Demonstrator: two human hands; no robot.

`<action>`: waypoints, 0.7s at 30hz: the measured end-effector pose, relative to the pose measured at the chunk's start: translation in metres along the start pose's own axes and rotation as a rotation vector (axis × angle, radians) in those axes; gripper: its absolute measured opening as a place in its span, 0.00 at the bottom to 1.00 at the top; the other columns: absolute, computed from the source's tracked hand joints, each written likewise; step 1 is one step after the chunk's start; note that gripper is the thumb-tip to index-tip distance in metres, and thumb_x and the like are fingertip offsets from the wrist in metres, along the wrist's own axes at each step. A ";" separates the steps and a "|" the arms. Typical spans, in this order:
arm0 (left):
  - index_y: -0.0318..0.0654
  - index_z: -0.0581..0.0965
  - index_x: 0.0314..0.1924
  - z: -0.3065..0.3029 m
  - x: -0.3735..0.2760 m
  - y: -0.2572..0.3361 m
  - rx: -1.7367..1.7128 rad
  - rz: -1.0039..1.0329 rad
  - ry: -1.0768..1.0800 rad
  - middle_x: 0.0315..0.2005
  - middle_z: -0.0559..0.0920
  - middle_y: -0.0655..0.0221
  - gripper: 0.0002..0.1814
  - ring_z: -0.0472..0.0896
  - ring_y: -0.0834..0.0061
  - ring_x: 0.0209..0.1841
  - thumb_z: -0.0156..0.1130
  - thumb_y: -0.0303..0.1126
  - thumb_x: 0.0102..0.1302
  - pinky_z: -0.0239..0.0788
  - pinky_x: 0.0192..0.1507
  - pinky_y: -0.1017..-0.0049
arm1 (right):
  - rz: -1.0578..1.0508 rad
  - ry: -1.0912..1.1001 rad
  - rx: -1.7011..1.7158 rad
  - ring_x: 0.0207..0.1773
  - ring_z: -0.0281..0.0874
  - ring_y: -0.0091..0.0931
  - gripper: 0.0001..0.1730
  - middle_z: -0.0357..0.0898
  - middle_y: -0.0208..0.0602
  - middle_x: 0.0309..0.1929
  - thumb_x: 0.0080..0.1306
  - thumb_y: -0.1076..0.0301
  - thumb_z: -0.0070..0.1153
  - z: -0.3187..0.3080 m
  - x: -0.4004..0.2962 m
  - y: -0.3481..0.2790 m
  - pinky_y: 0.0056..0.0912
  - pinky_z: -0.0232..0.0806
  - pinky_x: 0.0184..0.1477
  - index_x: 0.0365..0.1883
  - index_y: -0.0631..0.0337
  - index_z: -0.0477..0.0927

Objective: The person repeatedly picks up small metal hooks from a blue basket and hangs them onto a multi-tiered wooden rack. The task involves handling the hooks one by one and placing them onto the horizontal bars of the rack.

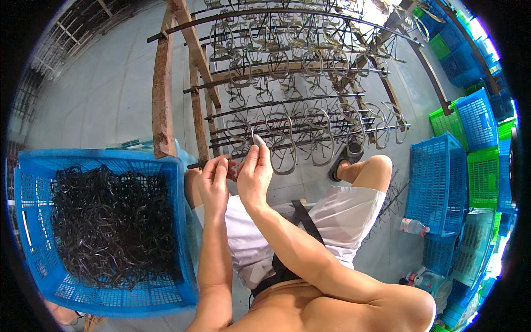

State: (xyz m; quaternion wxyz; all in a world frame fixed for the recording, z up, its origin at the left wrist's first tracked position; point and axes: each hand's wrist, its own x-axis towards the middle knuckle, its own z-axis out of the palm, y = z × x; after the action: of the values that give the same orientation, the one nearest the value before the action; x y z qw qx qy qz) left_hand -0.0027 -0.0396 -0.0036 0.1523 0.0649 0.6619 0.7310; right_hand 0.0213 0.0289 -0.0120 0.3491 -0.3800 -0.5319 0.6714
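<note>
My left hand (214, 178) is at the left end of the lowest front rod (195, 165), its thumb and fingertips drawn together. Whether they pinch the rod or a small part is hidden. Close beside it, my right hand (254, 174) has its fingers bent together, and a grey cover (259, 140) sits on one fingertip. That fingertip meets the edge of a figure-eight metal frame (239, 121); the hand hides part of its lower loop. More such metal frames (283, 141) hang in a row along the rod to the right.
A wooden rack (162, 91) holds several tiers of rods with hanging frames. At left stands a blue plastic basket (188, 249) of tangled glossy black strips (112, 224). Blue crates (431, 182) and green crates (483, 176) line the right side, near a plastic bottle (410, 226).
</note>
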 end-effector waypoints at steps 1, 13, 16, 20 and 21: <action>0.30 0.76 0.42 0.000 0.000 0.000 0.008 0.005 0.003 0.29 0.81 0.65 0.10 0.76 0.82 0.27 0.52 0.30 0.68 0.70 0.30 0.81 | 0.009 0.003 0.000 0.20 0.62 0.15 0.14 0.67 0.26 0.20 0.72 0.65 0.40 0.000 0.000 -0.001 0.21 0.60 0.21 0.51 0.63 0.70; 0.28 0.77 0.43 0.001 0.000 0.001 -0.004 0.041 -0.021 0.30 0.82 0.65 0.12 0.77 0.81 0.27 0.52 0.30 0.68 0.69 0.30 0.82 | 0.058 -0.094 0.139 0.18 0.63 0.12 0.15 0.64 0.22 0.17 0.73 0.63 0.39 0.000 0.004 0.001 0.17 0.61 0.19 0.53 0.60 0.68; 0.29 0.77 0.42 -0.007 0.002 -0.006 0.007 0.038 -0.022 0.30 0.82 0.65 0.12 0.78 0.81 0.28 0.52 0.31 0.68 0.70 0.31 0.82 | 0.080 -0.154 0.194 0.20 0.68 0.14 0.17 0.69 0.25 0.19 0.72 0.65 0.41 -0.003 -0.002 0.001 0.19 0.64 0.22 0.56 0.62 0.68; 0.28 0.78 0.40 -0.012 0.000 -0.006 -0.156 -0.016 -0.039 0.30 0.82 0.65 0.12 0.79 0.81 0.29 0.52 0.31 0.68 0.71 0.31 0.83 | 0.001 -0.237 0.095 0.21 0.70 0.17 0.21 0.74 0.30 0.20 0.71 0.68 0.43 -0.002 -0.012 0.006 0.22 0.66 0.24 0.62 0.61 0.65; 0.28 0.78 0.40 -0.012 -0.001 -0.005 -0.149 -0.036 -0.031 0.32 0.82 0.64 0.12 0.79 0.79 0.31 0.52 0.31 0.68 0.71 0.34 0.82 | -0.056 -0.232 0.023 0.20 0.71 0.18 0.21 0.74 0.32 0.20 0.71 0.68 0.44 0.000 -0.013 0.008 0.23 0.66 0.24 0.61 0.61 0.66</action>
State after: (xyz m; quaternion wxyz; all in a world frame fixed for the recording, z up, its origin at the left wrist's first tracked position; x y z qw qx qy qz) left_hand -0.0047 -0.0510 -0.0101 0.1799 0.0528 0.6043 0.7744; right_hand 0.0274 0.0159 -0.0179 0.3082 -0.2806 -0.5715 0.7069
